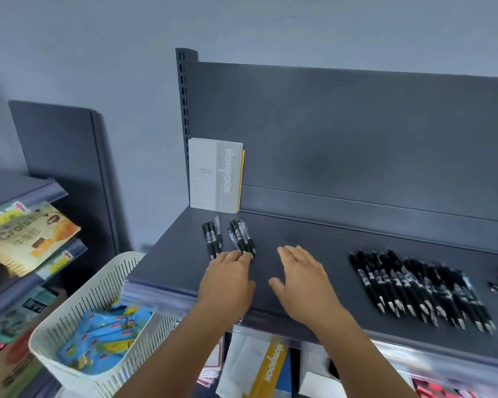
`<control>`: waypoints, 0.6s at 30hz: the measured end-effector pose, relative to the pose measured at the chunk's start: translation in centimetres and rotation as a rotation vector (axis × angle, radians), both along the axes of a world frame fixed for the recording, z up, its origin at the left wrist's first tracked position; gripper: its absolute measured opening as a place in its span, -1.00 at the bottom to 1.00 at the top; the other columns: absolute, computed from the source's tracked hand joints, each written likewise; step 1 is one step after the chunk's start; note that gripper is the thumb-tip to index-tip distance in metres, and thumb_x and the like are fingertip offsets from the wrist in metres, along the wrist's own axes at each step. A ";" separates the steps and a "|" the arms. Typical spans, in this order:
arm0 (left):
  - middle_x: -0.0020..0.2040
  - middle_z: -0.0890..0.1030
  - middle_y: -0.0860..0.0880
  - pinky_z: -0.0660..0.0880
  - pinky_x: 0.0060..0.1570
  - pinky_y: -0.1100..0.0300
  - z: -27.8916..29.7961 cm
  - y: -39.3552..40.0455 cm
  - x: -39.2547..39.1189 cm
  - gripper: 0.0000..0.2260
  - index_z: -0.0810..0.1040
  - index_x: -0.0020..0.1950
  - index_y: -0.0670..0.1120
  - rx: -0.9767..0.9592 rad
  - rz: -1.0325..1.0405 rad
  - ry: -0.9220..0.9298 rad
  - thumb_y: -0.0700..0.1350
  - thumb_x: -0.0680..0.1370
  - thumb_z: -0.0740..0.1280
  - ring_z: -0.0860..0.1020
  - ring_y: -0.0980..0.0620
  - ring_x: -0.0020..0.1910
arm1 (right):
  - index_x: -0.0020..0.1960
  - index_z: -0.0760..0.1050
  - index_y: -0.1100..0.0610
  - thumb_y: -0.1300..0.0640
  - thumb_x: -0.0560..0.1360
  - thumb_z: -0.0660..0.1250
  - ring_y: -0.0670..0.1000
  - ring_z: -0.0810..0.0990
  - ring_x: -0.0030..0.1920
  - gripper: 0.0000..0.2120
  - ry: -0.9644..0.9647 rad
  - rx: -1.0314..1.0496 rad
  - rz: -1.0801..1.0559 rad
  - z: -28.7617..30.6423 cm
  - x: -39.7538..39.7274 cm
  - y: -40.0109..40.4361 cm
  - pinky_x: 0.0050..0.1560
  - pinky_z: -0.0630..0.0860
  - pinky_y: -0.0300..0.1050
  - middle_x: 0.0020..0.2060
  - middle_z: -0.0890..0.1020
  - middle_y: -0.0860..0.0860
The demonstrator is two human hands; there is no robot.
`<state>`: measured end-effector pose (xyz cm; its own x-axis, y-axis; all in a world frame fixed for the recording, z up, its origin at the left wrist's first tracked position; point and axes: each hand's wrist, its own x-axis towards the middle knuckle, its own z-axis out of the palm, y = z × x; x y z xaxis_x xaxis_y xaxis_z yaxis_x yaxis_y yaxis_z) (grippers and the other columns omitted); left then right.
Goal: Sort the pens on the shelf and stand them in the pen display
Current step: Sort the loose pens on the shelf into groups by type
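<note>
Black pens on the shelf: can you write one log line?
left hand: touching small bunch of black plastic pens | right hand: open, over dark grey shelf

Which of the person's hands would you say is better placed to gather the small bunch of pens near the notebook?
Left hand: its fingertips already touch the small pen bunch. The right hand lies open on bare shelf beside it.

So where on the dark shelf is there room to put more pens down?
The widest bare patch of the shelf lies between the right hand and the long row of pens. The strip behind that row is bare too. It is crowded by the notebook, where two small pen bunches lie at the left hand.
</note>
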<state>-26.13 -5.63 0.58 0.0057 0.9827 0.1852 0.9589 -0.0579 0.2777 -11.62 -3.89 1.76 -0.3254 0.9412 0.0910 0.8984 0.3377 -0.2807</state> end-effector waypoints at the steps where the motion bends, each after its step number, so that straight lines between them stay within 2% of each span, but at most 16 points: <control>1: 0.42 0.35 0.04 0.18 0.38 0.19 -0.2 0.2 -0.4 -0.55 0.26 0.47 -0.04 -0.003 0.013 -0.009 -0.03 0.59 0.23 0.23 0.02 0.43 | 0.55 0.00 0.10 -0.02 0.61 0.13 0.01 -0.05 0.54 -0.41 -0.006 -0.002 0.008 -0.1 -0.4 0.3 0.50 -0.02 -0.05 0.53 0.10 -0.03; 8: 0.42 0.34 0.03 0.16 0.41 0.15 -1.8 2.4 -1.2 -0.52 0.22 0.49 -0.03 -0.059 0.051 0.007 0.02 0.59 0.21 0.21 0.00 0.43 | 0.54 0.03 0.09 0.00 0.62 0.13 0.02 -0.01 0.54 -0.44 -0.039 -0.047 0.067 -1.6 -2.4 3.7 0.50 0.01 -0.05 0.52 0.11 -0.03; 12: 0.38 0.36 0.02 0.16 0.38 0.14 -2.6 4.5 -1.1 -0.53 0.24 0.46 0.01 -0.060 0.066 0.036 0.08 0.57 0.18 0.20 -0.03 0.41 | 0.52 0.07 0.06 0.10 0.62 0.12 0.03 0.01 0.53 -0.49 -0.044 -0.095 0.126 -2.7 -3.6 6.3 0.49 0.06 -0.05 0.51 0.13 -0.03; 16: 0.49 0.22 0.01 0.07 0.44 0.07 -3.3 5.9 -1.2 -0.51 0.17 0.50 0.03 -0.091 0.060 0.074 0.08 0.59 0.14 0.00 -0.06 0.52 | 0.55 0.01 0.02 0.21 0.59 0.12 0.02 -0.03 0.54 -0.42 -0.075 -0.172 0.192 -3.2 -4.6 8.4 0.50 0.05 -0.01 0.53 0.06 -0.02; 18: 0.51 0.20 0.02 0.03 0.45 0.05 -3.5 6.3 -1.4 -0.52 0.16 0.51 0.04 -0.098 0.064 0.097 0.08 0.60 0.12 -0.04 -0.05 0.53 | 0.54 0.03 0.04 0.22 0.57 0.13 0.03 0.00 0.53 -0.42 -0.088 -0.181 0.193 -3.6 -4.7 9.4 0.49 0.08 -0.01 0.52 0.09 -0.02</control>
<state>-27.57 0.66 -2.91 -0.0446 0.9950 0.0898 0.9825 0.0275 0.1843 -16.33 5.46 -1.82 -0.4992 0.8595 -0.1094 0.8461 0.4564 -0.2753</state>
